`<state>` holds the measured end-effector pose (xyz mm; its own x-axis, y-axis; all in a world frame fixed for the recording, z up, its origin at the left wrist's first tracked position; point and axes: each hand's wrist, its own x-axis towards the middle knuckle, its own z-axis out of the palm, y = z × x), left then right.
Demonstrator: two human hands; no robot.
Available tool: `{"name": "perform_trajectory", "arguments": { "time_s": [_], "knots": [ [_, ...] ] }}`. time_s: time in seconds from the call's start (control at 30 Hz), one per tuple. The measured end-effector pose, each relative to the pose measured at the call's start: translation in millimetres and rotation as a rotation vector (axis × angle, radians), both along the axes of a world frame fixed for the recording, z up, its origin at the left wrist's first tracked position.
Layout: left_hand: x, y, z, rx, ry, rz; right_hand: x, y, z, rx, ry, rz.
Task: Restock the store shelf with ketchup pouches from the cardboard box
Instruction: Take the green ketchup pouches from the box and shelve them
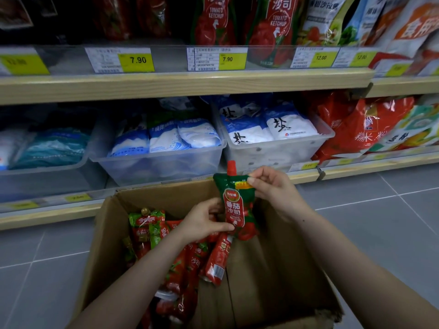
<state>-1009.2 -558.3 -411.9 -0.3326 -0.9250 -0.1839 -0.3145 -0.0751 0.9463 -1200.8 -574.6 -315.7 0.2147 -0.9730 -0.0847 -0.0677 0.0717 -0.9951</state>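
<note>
Both hands are closed on one ketchup pouch (238, 205), held upright above the open cardboard box (273, 269), its red spout cap pointing up toward the lower shelf. The right hand (273, 188) pinches the pouch's upper right corner between thumb and bent fingers, beside the yellow mark on the green top. The left hand (204, 220) grips the lower left edge, thumb laid across the front near the bottom of the red label, the other fingers curled behind. A second pouch (217, 260) hangs tilted just under the left hand, touching the held one; whether the left hand also holds it cannot be told. More pouches (152, 231) lie heaped in the box's left half, while its right half shows bare cardboard. The box stands on the grey tiled floor (370, 222) before the shelving. On the upper shelf (190, 84), tomato ketchup pouches (276, 27) stand behind yellow price tags (137, 60); below, clear bins (161, 160) hold blue-and-white salt bags (288, 125).
</note>
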Motion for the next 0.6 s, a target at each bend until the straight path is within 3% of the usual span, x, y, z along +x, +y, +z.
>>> {"name": "perform_trajectory", "arguments": {
  "time_s": [0.23,0.43,0.6],
  "knots": [
    [6.5,3.8,6.4,-0.026,0.028,0.167,14.4,-12.4,-2.7,-0.078,-0.014,0.091],
    [3.9,2.9,20.3,-0.103,-0.137,0.115,28.3,-22.9,2.7,-0.097,0.261,0.055],
    [1.9,5.0,20.8,-0.047,-0.113,0.071,27.6,-26.4,3.1,-0.052,0.267,0.012]
  ]
}}
